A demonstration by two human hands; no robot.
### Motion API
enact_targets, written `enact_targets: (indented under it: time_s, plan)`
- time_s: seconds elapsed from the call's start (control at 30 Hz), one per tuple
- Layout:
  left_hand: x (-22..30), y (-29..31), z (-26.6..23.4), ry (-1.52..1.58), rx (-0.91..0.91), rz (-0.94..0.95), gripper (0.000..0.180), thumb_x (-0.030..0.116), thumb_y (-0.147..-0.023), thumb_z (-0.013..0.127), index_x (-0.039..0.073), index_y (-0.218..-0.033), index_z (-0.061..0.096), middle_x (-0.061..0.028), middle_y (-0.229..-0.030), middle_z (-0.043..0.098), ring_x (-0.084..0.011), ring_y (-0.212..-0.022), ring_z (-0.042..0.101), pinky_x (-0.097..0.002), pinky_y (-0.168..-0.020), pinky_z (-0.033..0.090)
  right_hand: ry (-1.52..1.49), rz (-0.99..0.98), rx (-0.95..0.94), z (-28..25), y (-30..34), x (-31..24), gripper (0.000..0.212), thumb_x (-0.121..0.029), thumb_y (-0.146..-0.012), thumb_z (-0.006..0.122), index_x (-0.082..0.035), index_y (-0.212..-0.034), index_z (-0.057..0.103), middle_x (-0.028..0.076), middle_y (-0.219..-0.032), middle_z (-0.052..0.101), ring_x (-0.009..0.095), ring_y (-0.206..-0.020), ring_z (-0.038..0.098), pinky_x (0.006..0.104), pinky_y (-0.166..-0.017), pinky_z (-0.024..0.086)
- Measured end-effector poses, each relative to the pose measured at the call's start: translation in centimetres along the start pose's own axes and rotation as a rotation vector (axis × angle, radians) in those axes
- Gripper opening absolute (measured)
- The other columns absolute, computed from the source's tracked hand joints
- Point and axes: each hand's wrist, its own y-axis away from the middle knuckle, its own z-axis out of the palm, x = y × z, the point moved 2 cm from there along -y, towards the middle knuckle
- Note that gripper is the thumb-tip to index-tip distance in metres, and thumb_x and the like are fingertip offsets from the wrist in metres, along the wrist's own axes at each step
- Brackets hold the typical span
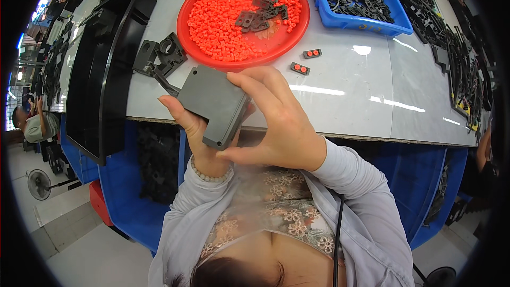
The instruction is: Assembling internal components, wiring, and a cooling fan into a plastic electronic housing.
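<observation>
A dark grey plastic housing (212, 95), boxy with a narrower foot and small corner holes, is held in front of my chest at the table's edge. My left hand (202, 146) supports it from below and the left, thumb up beside it, its other fingers mostly hidden. My right hand (289, 122) grips it from the right, with fingertips on the upper corner and thumb at the foot. Black plastic brackets (162, 56) lie just beyond it. Two small black blocks, one farther (312, 53) and one nearer (300, 68), have red inserts and lie on the table.
A round red tray (186, 50) holds many small orange-red parts and several black pieces. Behind it to the right stands a blue bin (372, 27) of black parts. A long black trough (114, 69) stands left. Blue crates (125, 202) sit under the table; black strips (457, 69) lie far right.
</observation>
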Motion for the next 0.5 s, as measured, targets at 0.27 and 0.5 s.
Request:
enact_targets:
  time_s: [0.27,0.5]
  plan:
    - [0.0,-0.2,1.0,-0.069,-0.097,0.052,0.083,0.079,-0.079,0.027,0.01,-0.117,0.05,-0.0047,-0.104,0.058,-0.0173,-0.094,0.058,-0.0345,-0.082,0.051,0.01,-0.047,-0.021,-0.7,-0.5,0.0,0.089,-0.025,-0.053,0.083,0.007,-0.126,0.042,0.022,-0.116,0.044,0.037,-0.109,0.046,0.0411,-0.091,0.042]
    - [0.0,-0.1,0.3,-0.203,-0.192,0.079,0.091,0.081,-0.076,0.028,0.008,-0.129,0.04,-0.0057,-0.118,0.051,-0.0168,-0.109,0.051,-0.0324,-0.092,0.044,0.252,-0.026,-0.16,-0.6,-1.0,-1.1,0.094,-0.023,-0.052,0.083,0.006,-0.13,0.039,0.024,-0.12,0.046,0.039,-0.109,0.047,0.0447,-0.093,0.041]
